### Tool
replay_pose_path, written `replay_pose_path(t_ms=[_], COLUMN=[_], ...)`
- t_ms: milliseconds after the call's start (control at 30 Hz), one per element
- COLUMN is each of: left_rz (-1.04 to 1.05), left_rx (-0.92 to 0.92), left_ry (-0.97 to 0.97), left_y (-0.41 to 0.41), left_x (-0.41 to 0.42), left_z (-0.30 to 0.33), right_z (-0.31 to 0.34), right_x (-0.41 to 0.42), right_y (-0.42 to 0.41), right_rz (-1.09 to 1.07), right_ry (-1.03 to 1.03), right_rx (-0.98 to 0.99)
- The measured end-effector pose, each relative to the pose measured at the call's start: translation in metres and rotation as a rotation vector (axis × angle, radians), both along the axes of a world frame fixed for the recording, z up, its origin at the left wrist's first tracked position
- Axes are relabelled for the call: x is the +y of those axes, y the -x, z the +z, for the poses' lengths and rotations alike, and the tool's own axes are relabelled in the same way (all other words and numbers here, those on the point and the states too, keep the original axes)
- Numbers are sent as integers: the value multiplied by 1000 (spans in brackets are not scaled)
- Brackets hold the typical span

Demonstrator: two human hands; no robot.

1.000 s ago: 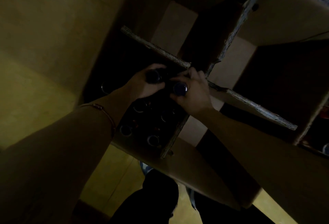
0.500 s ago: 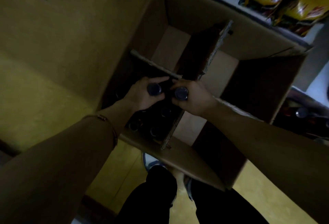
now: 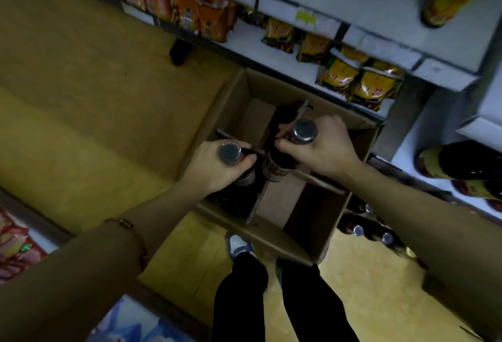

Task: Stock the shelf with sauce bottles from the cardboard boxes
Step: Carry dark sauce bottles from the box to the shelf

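Above the divided cardboard box: left hand grips one dark sauce bottle by its neck, right hand another; more bottles remain in near-left compartment.

left bottle body hidden by hand, shelf bottles cut off

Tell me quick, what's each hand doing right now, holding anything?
Left hand: closed around the neck of a sauce bottle.
Right hand: closed around the neck of a second sauce bottle, above the cardboard box.
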State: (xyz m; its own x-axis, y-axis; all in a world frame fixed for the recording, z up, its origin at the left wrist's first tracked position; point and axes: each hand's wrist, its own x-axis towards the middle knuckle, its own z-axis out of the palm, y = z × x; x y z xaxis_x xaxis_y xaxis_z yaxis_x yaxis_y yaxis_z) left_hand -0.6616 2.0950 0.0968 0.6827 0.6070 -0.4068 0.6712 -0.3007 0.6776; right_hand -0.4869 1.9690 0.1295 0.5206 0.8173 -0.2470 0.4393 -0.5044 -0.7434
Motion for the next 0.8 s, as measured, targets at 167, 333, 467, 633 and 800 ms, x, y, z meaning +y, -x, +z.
replay_pose_path(t_ms=[167, 333, 467, 633, 800], left_rz=[-217, -429, -581, -764, -949], left_rx=[-4, -47, -107, -224, -293], left_ry=[-65, -122, -226, -304, -281], left_y=[-19, -48, -66, -84, -98], left_x=[-17, -33, -41, -67, -113], left_z=[99, 183, 247, 345, 424], right_z=[87, 176, 249, 352, 437], right_x=[-26, -56, -87, -132, -185], right_y=[-9, -7, 4, 25, 49], right_rz=[-36, -138, -294, -486, -705], right_ry=[-77, -138, -189, -278, -327], right_rx=[-109, -173, -183, -261, -366])
